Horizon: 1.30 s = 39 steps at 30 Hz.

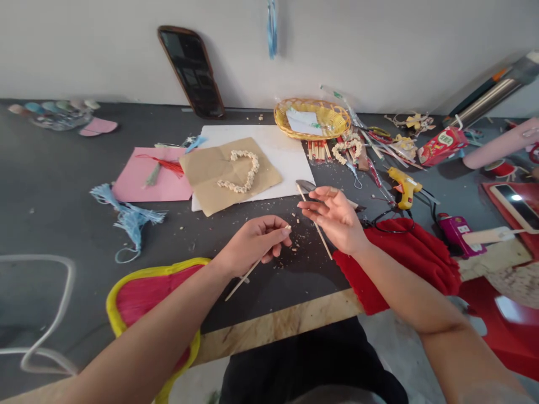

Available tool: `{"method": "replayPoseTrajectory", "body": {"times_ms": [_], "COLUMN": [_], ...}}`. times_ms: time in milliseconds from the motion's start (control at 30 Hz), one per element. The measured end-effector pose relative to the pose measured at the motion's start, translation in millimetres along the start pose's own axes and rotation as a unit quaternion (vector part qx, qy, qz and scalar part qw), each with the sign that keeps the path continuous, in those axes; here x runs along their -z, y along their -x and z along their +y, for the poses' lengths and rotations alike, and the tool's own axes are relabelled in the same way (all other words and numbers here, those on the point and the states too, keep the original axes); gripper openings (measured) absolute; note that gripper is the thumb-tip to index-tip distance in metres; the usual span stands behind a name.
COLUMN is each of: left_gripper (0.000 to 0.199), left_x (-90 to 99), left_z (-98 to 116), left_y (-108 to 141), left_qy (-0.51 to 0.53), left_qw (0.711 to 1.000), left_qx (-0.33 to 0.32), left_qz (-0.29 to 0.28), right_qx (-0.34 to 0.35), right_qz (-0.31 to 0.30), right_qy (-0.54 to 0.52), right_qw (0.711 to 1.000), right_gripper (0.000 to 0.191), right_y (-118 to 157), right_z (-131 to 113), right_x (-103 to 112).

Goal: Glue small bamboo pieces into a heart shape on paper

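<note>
My left hand (267, 238) is closed in a pinch on a thin wooden stick (244, 280), whose lower end sticks out below the palm; a small pale tip shows at the fingertips. To its right, my right hand (334, 219) is raised palm-inward with its fingers apart, holding nothing. Beside and partly behind it a second thin stick (322, 241) slants over the table. Ahead of both hands, a heart-like outline of pale crumbly pieces (251, 177), broken at its left side, lies on brown paper (206, 179). Small pale crumbs are scattered near my fingers.
A white sheet (290, 163) and pink paper (130, 179) lie under and beside the brown paper. Farther back are a phone (193, 73) and a wicker basket (311, 134). Rightward sit a yellow glue gun (404, 188) and red cloth (404, 258); blue tassels (130, 219) lie left.
</note>
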<state>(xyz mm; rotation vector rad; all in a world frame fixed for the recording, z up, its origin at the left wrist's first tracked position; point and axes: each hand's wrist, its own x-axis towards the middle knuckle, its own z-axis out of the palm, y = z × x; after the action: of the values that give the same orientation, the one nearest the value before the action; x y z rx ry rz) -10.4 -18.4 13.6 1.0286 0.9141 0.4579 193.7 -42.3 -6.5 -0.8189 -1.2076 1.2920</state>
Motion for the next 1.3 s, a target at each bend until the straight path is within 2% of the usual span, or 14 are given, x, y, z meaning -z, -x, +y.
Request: {"method": "replayPoseTrajectory", "body": {"times_ms": [100,500,733,833,1000,1100,1200,1300], "left_gripper": [0.026,0.022,0.02,0.02,0.022,0.023,0.026,0.025], "left_x": [1.8,3.1,3.9,4.5,3.8,2.9,1.8,1.0], "left_z": [-0.3,-1.3,-2.3,-3.8,-3.0,-0.9,0.8,1.3], "left_y": [-1.1,-2.2,-2.0,-2.9,-2.6,-1.6,-0.3,0.6], "left_qy": [0.013,0.026,0.031,0.032,0.028,0.014,0.0,0.003], "left_qw": [1.0,1.0,0.999,0.999,1.0,1.0,1.0,1.0], "left_qx": [0.001,0.011,0.009,0.005,0.008,0.013,0.017,0.012], "left_qz": [0.004,0.002,0.002,-0.001,0.001,-0.002,-0.006,-0.004], "right_qx": [-0.025,-0.044,-0.073,-0.074,-0.05,-0.046,-0.033,0.038], "right_qz": [0.007,0.034,0.082,0.077,0.049,0.049,0.044,0.044], "right_qy": [-0.047,-0.101,-0.072,-0.072,-0.093,-0.058,0.033,0.158], "right_qw": [0.999,0.993,0.991,0.992,0.993,0.996,0.998,0.986], "right_gripper": [0.042,0.04,0.034,0.031,0.039,0.034,0.028,0.027], "right_y": [-2.4,-4.7,-3.4,-3.3,-4.7,-4.0,-0.3,4.5], "right_z": [1.2,-1.3,-1.3,-2.2,-3.7,-1.2,0.1,-2.9], "right_x": [2.4,1.7,-1.3,-1.4,-0.2,1.4,1.1,-1.8]}}
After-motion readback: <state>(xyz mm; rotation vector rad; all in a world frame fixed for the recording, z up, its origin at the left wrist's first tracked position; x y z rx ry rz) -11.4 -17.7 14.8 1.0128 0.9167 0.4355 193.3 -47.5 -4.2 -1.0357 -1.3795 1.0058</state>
